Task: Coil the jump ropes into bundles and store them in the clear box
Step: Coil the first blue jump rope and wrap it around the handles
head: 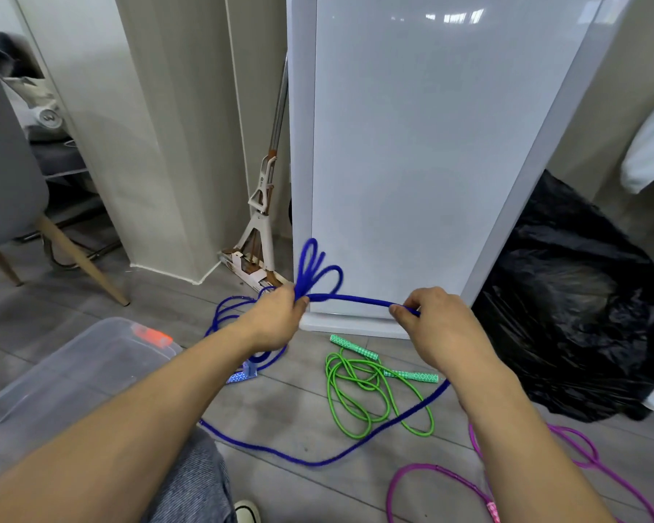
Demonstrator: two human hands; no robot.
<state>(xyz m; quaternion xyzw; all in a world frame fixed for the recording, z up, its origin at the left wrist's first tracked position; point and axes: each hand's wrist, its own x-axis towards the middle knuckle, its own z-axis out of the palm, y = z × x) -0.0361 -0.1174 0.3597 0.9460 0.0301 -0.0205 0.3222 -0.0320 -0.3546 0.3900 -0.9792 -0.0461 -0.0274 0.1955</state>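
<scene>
blue jump rope (350, 298) is mid-coiling: the left hand (276, 318) grip pinches the gathered loops at their neck, the right hand (435, 326) grip pinches the strand beside them, slack trails on the floor (280, 409), so next likely feed another loop leftward, clear box (72, 375) near left.

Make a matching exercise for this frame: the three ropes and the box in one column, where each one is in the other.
1 blue rope
2 green rope
3 purple rope
4 clear box

A on the floor at the lower right
B stretched between the left hand and the right hand
C at the far left
D loose on the floor below the hands

Pairs: 1-B, 2-D, 3-A, 4-C
</scene>
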